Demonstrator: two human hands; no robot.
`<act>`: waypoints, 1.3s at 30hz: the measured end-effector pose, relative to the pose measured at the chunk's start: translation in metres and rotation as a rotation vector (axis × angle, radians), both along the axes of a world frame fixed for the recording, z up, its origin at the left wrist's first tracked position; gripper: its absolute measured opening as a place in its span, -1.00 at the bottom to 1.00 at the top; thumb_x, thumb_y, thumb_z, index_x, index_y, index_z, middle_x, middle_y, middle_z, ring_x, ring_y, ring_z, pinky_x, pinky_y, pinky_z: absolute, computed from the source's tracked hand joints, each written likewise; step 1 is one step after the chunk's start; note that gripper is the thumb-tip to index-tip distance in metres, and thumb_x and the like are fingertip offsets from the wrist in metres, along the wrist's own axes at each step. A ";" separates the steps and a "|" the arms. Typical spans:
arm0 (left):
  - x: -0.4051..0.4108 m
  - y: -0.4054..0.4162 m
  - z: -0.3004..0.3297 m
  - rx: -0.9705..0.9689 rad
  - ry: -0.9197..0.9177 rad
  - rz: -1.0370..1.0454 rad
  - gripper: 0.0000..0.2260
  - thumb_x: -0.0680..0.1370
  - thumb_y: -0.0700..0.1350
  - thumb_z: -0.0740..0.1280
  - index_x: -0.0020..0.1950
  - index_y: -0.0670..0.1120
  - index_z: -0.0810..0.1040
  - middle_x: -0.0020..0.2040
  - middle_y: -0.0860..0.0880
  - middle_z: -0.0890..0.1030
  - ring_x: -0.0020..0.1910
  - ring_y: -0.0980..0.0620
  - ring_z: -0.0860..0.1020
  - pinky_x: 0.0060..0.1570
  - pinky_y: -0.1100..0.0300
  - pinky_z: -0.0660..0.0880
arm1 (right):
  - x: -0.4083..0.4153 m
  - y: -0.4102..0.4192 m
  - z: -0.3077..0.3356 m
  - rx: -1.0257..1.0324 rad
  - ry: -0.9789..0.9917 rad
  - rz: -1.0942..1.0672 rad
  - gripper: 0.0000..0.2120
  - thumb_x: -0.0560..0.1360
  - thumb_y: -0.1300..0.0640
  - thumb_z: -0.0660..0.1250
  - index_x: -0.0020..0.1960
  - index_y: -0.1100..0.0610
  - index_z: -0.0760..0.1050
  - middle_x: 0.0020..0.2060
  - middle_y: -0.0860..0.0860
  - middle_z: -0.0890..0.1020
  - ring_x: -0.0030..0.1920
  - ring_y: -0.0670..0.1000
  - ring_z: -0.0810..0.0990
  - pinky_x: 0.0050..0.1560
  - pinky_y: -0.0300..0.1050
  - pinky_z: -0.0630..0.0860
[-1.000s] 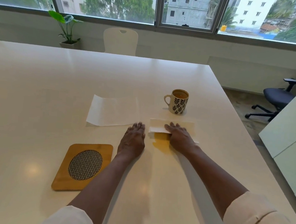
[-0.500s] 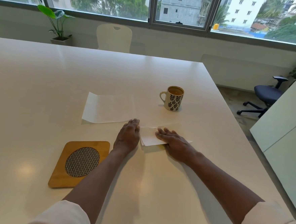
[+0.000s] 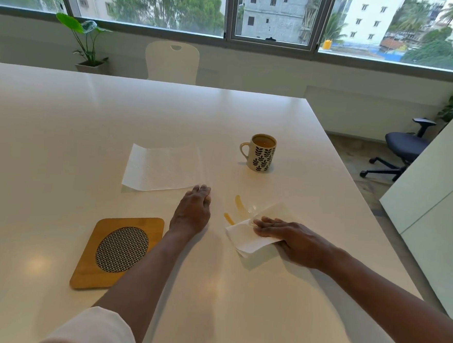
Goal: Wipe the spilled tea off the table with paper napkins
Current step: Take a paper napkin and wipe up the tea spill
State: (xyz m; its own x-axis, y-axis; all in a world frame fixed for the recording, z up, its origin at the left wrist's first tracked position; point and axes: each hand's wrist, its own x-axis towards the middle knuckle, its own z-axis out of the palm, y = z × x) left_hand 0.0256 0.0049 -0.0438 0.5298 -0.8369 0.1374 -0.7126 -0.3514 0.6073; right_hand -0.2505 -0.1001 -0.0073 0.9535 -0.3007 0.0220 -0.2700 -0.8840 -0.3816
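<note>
On the white table [image 3: 62,122], my right hand [image 3: 293,239] presses flat on a folded white paper napkin [image 3: 250,238]. Just left of the napkin lie amber streaks of spilled tea [image 3: 237,208]. My left hand [image 3: 193,212] rests palm down on the table, fingers straight, near the lower right corner of a second, unfolded napkin [image 3: 164,168]. A mug with a leaf pattern [image 3: 260,152], holding tea, stands beyond the spill.
A wooden trivet with a woven centre [image 3: 119,252] lies at the near left. A white chair [image 3: 173,60] and a potted plant [image 3: 89,41] are behind the far edge. An office chair [image 3: 404,146] and a white cabinet [image 3: 437,202] stand to the right of the table.
My right hand has slid the folded napkin to the right and toward me, uncovering streaks of tea. My left hand has stayed in place.
</note>
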 end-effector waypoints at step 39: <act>-0.003 0.003 0.002 -0.026 -0.023 0.012 -0.62 0.68 -0.16 0.10 0.48 -0.18 0.40 0.51 -0.14 0.39 0.54 -0.06 0.25 0.50 0.10 0.14 | 0.015 -0.045 0.028 -0.011 0.293 -0.467 -0.64 0.56 0.01 0.29 0.34 0.01 0.54 0.38 -0.06 0.51 0.37 0.16 0.34 0.39 0.09 0.30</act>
State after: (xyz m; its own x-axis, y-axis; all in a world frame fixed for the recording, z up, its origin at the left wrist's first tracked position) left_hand 0.0225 0.0077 -0.0423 0.5366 -0.8263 0.1711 -0.7219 -0.3446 0.6000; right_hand -0.2354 -0.1448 0.0210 0.6855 -0.6943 -0.2190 -0.7280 -0.6484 -0.2228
